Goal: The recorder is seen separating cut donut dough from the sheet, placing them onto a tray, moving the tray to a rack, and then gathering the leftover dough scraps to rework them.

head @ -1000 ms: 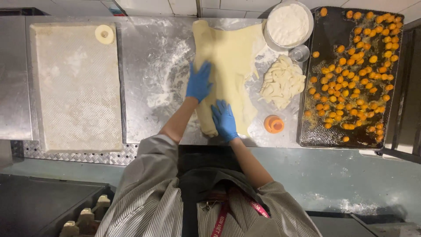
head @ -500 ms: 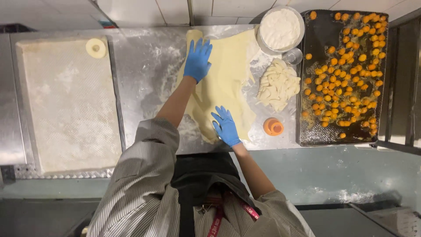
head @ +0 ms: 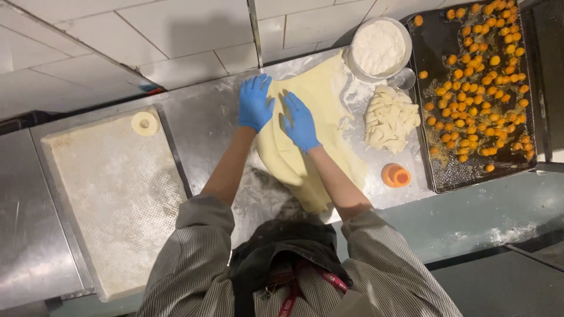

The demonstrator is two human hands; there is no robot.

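Both gloved hands, left hand point(head: 254, 103) and right hand point(head: 300, 121), lie spread flat on the dough sheet point(head: 308, 126); pressing unevenly could tear it, honestly.

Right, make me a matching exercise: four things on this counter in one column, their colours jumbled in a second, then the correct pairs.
Column 1:
1. dough sheet
2. gloves on both hands, left hand, right hand
3. small cutter
4. flour in the bowl

Column 2:
A. orange
B. white
C. pale yellow
D. blue

Pairs: 1-C, 2-D, 3-A, 4-B
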